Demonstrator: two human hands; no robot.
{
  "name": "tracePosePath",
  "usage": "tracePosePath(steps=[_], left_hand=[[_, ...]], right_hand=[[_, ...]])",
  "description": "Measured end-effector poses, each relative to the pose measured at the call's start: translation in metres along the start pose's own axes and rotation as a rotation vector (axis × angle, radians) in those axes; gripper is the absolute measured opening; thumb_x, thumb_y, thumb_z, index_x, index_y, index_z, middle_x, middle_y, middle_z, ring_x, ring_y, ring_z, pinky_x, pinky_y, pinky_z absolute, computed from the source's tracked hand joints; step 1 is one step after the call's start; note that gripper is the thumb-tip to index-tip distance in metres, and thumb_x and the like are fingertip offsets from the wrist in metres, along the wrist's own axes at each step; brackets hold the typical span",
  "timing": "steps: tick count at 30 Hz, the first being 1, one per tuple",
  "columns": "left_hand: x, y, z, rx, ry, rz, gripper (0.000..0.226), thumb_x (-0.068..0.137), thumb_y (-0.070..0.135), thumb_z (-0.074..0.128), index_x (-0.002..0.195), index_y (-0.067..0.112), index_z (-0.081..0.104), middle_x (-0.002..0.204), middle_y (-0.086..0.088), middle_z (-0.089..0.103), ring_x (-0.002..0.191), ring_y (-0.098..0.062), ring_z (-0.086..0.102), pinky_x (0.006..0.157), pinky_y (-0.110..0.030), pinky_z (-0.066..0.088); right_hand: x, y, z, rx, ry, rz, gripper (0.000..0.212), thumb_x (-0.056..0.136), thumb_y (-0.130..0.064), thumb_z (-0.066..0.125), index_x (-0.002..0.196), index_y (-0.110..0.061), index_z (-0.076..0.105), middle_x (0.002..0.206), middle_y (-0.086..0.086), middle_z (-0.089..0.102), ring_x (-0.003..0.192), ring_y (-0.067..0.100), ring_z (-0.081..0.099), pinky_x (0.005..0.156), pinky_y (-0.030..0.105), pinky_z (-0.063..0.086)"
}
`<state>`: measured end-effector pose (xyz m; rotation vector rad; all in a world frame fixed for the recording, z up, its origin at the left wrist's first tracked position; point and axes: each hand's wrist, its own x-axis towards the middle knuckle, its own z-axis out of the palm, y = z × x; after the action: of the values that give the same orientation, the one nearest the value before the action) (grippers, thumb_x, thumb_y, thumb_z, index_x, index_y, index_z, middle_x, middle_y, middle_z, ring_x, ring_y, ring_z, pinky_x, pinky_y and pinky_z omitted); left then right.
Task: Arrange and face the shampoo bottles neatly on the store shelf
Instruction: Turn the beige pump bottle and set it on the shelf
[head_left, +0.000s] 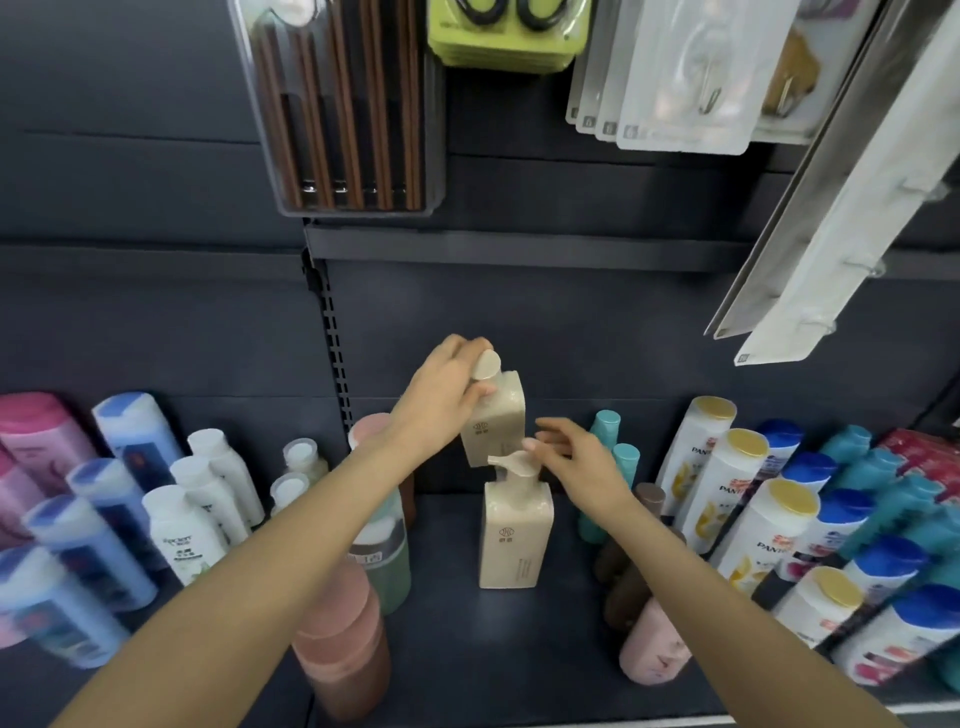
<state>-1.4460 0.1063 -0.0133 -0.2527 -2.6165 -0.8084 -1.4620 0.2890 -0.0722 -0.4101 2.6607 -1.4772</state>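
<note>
My left hand (441, 395) grips the rear beige pump bottle (493, 421) at the neck, fingers (480, 391) curled under its pump head (487, 364), thumb side wrapped round. Bottle sits upright or nearly so, long axis vertical, logo face toward me, back near the shelf's rear wall. Can't tell if its base is down on the shelf or lifted, the front one hides it.

My right hand (576, 457) is loose, fingers apart and relaxed, fingertips just at the spout of the front beige pump bottle (514, 540); touching or just off, can't say. Holds nothing. That front bottle stands upright on the dark shelf (519, 649), label forward, directly ahead of the rear one, so the pair already makes one column.

Key relation: rear bottle lies straight behind the front one, left hand on it, right hand nearer the front pump. My guess, next is squaring the rear one in line and turning the front spout to match.

Room: bare shelf floor either side of the beige column and in front. Left is the pink and green bottle row (379, 545), right the teal bottles (605, 431) and brown bottles (636, 551), both near. My forearms pass over those rows, so knocking a cap is the risk.
</note>
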Motion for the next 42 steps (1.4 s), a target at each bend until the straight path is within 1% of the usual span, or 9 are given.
tracePosePath(steps=[6,12,19,23,29,34,37,39,42], left_hand=[[-0.015,0.023,-0.046,-0.073,0.127,0.14,0.037,0.089,0.014,0.06,0.125,0.016,0.051,0.114,0.008,0.046,0.104,-0.013,0.048,0.092,-0.022,0.036],[-0.032,0.04,-0.088,-0.225,0.186,0.214,0.038,0.086,0.01,0.064,0.122,0.016,0.056,0.11,0.006,0.054,0.1,-0.011,0.053,0.09,-0.022,0.044],[-0.061,0.016,-0.097,-0.394,0.238,-0.091,0.045,0.088,0.023,0.062,0.129,0.037,0.049,0.116,0.009,0.049,0.111,-0.005,0.05,0.096,-0.02,0.04],[-0.062,0.025,-0.098,-0.517,0.178,-0.405,0.035,0.08,0.041,0.067,0.109,0.021,0.06,0.096,-0.003,0.064,0.068,-0.011,0.065,0.069,-0.024,0.053],[-0.058,0.031,-0.101,-0.783,0.205,-0.538,0.028,0.077,0.024,0.077,0.092,0.002,0.068,0.103,-0.018,0.065,0.07,-0.026,0.072,0.071,-0.03,0.06],[-0.066,0.04,-0.093,-0.849,0.347,-0.499,0.019,0.075,0.015,0.077,0.091,0.007,0.071,0.101,-0.018,0.064,0.077,-0.023,0.072,0.068,-0.03,0.059],[-0.07,0.037,-0.092,-0.836,0.401,-0.453,0.019,0.075,0.013,0.077,0.093,0.011,0.071,0.098,-0.02,0.064,0.084,-0.024,0.07,0.069,-0.032,0.059],[-0.073,0.032,-0.096,-0.826,0.394,-0.406,0.019,0.076,0.011,0.076,0.095,0.013,0.07,0.098,-0.02,0.066,0.087,-0.025,0.07,0.071,-0.034,0.059],[-0.083,0.023,-0.102,-0.841,0.341,-0.318,0.026,0.077,0.007,0.073,0.1,0.019,0.069,0.103,-0.017,0.067,0.092,-0.026,0.069,0.074,-0.031,0.059]], right_hand=[[0.018,-0.033,-0.029,-0.179,-0.031,-0.144,0.084,0.078,-0.015,0.075,0.147,-0.023,0.028,0.144,0.004,0.04,0.133,0.018,0.038,0.108,0.037,0.037],[0.011,-0.055,-0.045,-0.13,-0.127,-0.273,0.06,0.077,-0.024,0.076,0.13,-0.023,0.049,0.122,-0.005,0.057,0.116,0.016,0.053,0.098,0.03,0.042],[-0.035,-0.07,-0.034,-0.476,0.215,-0.372,0.055,0.076,-0.045,0.071,0.124,-0.023,0.056,0.104,-0.006,0.058,0.097,0.015,0.051,0.078,0.033,0.042],[-0.046,-0.068,-0.025,-0.51,0.39,-0.392,0.056,0.077,-0.043,0.071,0.127,-0.028,0.053,0.115,-0.01,0.054,0.105,0.013,0.045,0.072,0.029,0.038],[-0.04,-0.069,-0.03,-0.554,0.509,-0.561,0.054,0.066,-0.028,0.083,0.116,-0.018,0.063,0.106,0.001,0.06,0.094,0.024,0.055,0.076,0.044,0.051],[-0.042,-0.074,-0.038,-0.064,0.335,-0.164,0.091,0.063,-0.025,0.086,0.14,-0.024,0.036,0.124,-0.004,0.035,0.117,0.015,0.037,0.1,0.03,0.035],[-0.041,-0.076,-0.051,0.44,0.049,0.019,0.106,0.071,-0.002,0.078,0.151,-0.02,0.01,0.127,-0.003,0.048,0.117,0.018,0.051,0.097,0.032,0.045],[-0.043,-0.075,-0.058,0.855,-0.046,0.157,0.094,0.079,0.001,0.068,0.151,-0.017,0.01,0.13,0.007,0.051,0.109,0.025,0.06,0.086,0.038,0.053],[-0.044,-0.075,-0.065,1.098,-0.087,0.308,0.04,0.088,-0.025,0.062,0.122,-0.009,0.051,0.123,0.018,0.058,0.104,0.032,0.063,0.077,0.044,0.058]])
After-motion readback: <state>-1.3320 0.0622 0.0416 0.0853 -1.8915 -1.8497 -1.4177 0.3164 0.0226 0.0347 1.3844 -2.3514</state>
